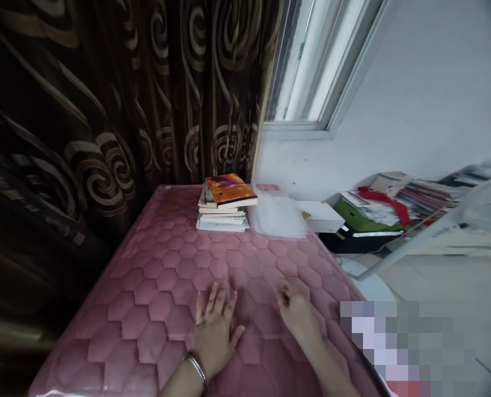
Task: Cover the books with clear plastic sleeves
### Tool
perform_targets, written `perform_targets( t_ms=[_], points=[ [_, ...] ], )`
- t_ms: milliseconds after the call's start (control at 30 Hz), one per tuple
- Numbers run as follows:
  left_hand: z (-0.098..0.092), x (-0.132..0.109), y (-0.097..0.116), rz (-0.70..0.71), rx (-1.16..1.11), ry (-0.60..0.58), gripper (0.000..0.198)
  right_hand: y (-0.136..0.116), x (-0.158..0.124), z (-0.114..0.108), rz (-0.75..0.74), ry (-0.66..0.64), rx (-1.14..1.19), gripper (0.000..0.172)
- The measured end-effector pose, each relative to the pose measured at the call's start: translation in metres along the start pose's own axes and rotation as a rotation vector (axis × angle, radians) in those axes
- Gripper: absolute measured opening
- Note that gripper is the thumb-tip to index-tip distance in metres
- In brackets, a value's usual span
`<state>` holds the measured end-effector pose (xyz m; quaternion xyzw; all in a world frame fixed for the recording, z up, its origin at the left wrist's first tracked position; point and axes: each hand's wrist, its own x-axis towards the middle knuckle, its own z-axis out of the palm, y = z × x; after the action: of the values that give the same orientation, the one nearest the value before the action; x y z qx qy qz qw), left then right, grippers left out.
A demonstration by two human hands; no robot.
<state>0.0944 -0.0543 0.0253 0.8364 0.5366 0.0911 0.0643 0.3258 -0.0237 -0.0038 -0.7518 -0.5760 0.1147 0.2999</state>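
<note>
My left hand (213, 336), with a silver bangle at the wrist, lies palm down with its fingers spread on the pink quilted mattress (146, 325). To its right, my right hand (295, 311) is closed, its fingers curled in close to the thumb just over the same surface. What those fingers hold, if anything, I cannot make out. A faint hazy sheen, like clear plastic film, shows between and ahead of the hands. Farther off sits a stack of books (223, 218), topped by an orange and purple book (232, 190). Clear plastic sheets or bags (276, 216) lie beside the stack.
A dark patterned curtain (117, 99) hangs along the left, by a window (307, 66). At the right stand a white box (322, 216), a green container (355, 212) of papers with a red cloth (386, 203), and a blurred white fan-like frame (419, 242).
</note>
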Motion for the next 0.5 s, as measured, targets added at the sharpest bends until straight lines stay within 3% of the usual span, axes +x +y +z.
perform_targets(
  t_ms=[233,500],
  points=[
    [-0.0029,0.0026,-0.006,-0.057,-0.009,-0.084,0.063,0.0018,0.0045,-0.003,-0.011,0.006,-0.102,0.04],
    [0.0002,0.0009,-0.0066,-0.044,-0.017,-0.073,0.063,0.002,0.001,-0.0012,-0.029,-0.032,-0.262,0.04]
  ],
)
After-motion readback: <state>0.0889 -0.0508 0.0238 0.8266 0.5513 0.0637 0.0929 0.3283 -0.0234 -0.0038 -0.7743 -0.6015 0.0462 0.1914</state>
